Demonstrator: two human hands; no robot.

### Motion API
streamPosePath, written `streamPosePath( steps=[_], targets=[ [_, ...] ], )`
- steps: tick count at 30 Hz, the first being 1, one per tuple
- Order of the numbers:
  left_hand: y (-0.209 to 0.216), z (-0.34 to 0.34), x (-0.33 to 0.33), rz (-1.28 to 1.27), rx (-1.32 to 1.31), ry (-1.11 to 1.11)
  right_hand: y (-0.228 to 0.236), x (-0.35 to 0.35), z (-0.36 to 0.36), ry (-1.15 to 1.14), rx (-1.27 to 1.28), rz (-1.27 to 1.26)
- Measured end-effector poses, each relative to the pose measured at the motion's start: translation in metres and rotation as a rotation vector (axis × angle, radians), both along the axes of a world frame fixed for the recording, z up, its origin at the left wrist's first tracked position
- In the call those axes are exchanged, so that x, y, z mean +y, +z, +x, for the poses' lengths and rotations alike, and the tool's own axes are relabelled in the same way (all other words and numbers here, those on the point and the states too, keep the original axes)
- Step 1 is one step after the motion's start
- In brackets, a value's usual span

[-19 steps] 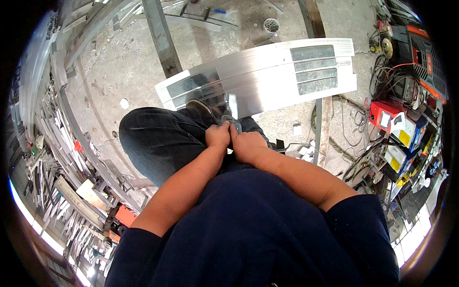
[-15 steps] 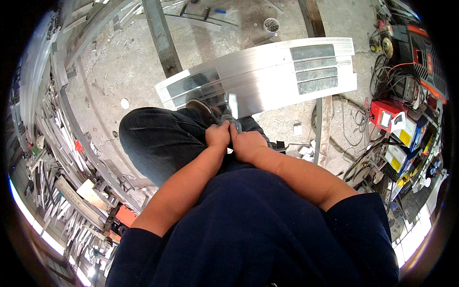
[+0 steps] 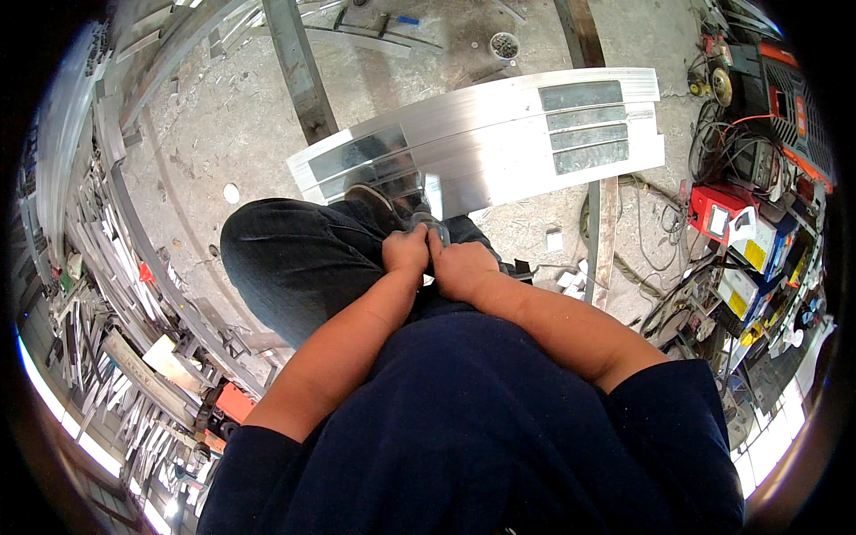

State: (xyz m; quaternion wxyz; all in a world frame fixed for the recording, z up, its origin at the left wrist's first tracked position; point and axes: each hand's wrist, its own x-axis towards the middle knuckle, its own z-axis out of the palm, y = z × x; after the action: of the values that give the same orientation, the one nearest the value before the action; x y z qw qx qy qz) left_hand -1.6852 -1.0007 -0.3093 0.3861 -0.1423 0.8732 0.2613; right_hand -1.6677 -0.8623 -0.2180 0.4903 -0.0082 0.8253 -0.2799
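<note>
My left hand (image 3: pixel 407 251) and my right hand (image 3: pixel 466 270) are side by side in front of my body. Both are closed round a grey hand tool (image 3: pixel 423 219) that looks like a power tool; its kind is mostly hidden by the hands. Its far end is at the near edge of a shiny aluminium panel (image 3: pixel 490 147) made of long planks. The panel has slatted dark areas near both ends. My shoe (image 3: pixel 373 203) rests by the panel's near left part, with my bent knee (image 3: pixel 276 254) beside my left arm.
Steel beams (image 3: pixel 299 76) pass under the panel. Beyond it stands a small bucket (image 3: pixel 504 46) of little parts. Metal strips (image 3: pixel 116 267) pile up on the left. Cables (image 3: pixel 713 143), a red machine (image 3: pixel 713 214) and boxes crowd the right side.
</note>
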Motion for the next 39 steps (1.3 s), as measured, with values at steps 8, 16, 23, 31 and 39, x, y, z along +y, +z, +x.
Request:
streamPosePath(
  steps=[8,16,23,31,39],
  targets=[
    [-0.009,0.004,-0.001,-0.010,-0.026,0.172,0.003,0.002,-0.003,0.012,-0.002,-0.004],
    [-0.014,0.008,-0.008,0.070,-0.018,0.196,0.002,-0.001,-0.003,0.040,0.030,-0.003],
    [0.012,-0.008,0.002,0.138,-0.213,0.519,0.003,-0.004,-0.009,0.040,0.055,0.009],
    [0.020,-0.010,0.005,0.213,-0.261,0.703,0.010,-0.003,-0.011,0.030,0.065,0.024],
    [0.015,-0.009,0.003,0.247,-0.262,0.791,0.013,-0.003,-0.012,0.046,0.084,0.039]
  ],
)
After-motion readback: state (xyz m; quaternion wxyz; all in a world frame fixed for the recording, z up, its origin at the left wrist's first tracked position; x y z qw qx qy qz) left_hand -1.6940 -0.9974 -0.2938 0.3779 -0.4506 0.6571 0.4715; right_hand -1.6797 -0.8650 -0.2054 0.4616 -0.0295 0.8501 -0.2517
